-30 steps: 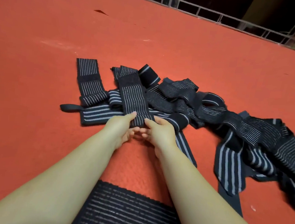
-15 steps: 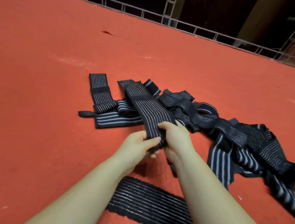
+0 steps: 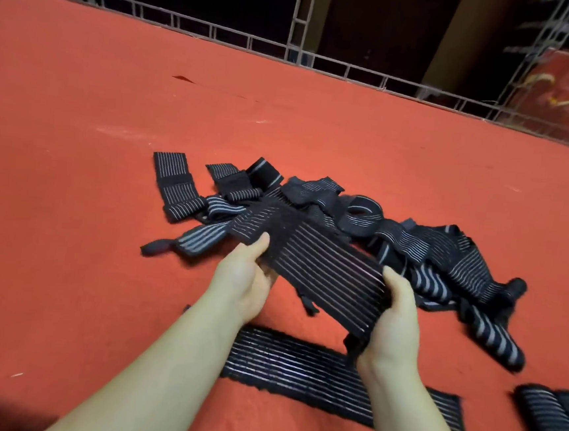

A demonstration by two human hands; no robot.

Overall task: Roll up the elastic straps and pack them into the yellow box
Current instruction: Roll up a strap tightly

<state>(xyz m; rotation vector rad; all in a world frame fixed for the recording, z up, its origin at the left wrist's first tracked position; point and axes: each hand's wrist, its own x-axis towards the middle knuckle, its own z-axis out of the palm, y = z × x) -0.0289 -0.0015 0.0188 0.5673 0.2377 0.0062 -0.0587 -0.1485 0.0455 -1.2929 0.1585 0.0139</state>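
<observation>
A black elastic strap with thin pale stripes (image 3: 319, 270) is lifted off the red surface and stretched between my hands. My left hand (image 3: 243, 277) grips its upper left edge, thumb on top. Its lower right end is gripped by my right hand (image 3: 394, 321). Behind it lies a tangled pile of black striped straps (image 3: 428, 252). A flat strap (image 3: 297, 367) lies under my forearms. Two rolled straps (image 3: 554, 421) sit at the right edge. No yellow box is in view.
The red carpeted surface (image 3: 105, 199) stretches left and far. A metal grid rail (image 3: 290, 51) runs along its far edge, with a red and gold panel (image 3: 562, 91) behind it at the right.
Both hands have lifted the strap off the pile and moved apart, spreading it out between them. The view has tilted up, and rolled straps have come into sight at the right.
</observation>
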